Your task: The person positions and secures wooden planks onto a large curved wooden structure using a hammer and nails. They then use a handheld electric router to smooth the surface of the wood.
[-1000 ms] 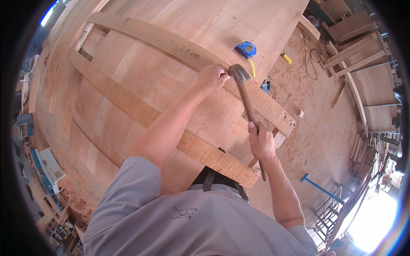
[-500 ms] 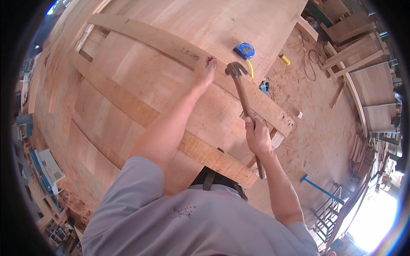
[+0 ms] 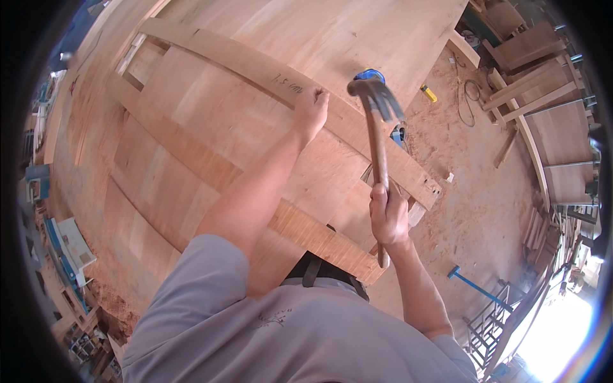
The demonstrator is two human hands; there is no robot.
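My right hand [image 3: 389, 216] grips the wooden handle of a claw hammer [image 3: 377, 150], raised over the work with its dark metal head at the far end. My left hand [image 3: 310, 116] is closed, fingertips pinched together at the long upper wooden board [image 3: 236, 59], which has pencil marks on it. Whatever lies between those fingertips is too small to make out. A blue tape measure [image 3: 371, 74] lies beyond the board, partly hidden behind the hammer head. Nearer my body runs a second long board [image 3: 191, 153], roughly parallel to the first.
Large plywood sheets [image 3: 383, 32] lie under and behind the boards. On the dusty floor to the right are a yellow tool [image 3: 428, 94], a coiled cord [image 3: 471, 102] and a blue T-shaped bar [image 3: 479, 288]. Wooden frames [image 3: 536, 83] stand at the far right.
The hammer has risen, its head shifting right and now covering much of the tape measure. My left hand stays pinched at the board, almost in the same place.
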